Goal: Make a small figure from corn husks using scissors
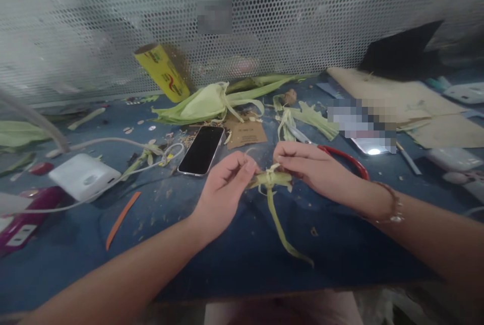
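A small knotted bundle of corn husk (270,179) hangs between my hands, with one long strip trailing down to the right. My left hand (226,191) pinches the bundle's left end between thumb and fingers. On the right, my right hand (315,169) has its fingers closed at the upper right of the knot, by a short pale strip. Behind my hands, more pale green husk (204,103) lies on the blue table (227,269). Red-handled scissors (346,157) lie partly behind my right hand.
A black-screened phone (201,150) lies left of centre, near a brown card (245,132). A yellow roll (162,72) leans against the perforated metal panel (264,22). On the left are a white charger (85,176) with cable and an orange strip (123,219).
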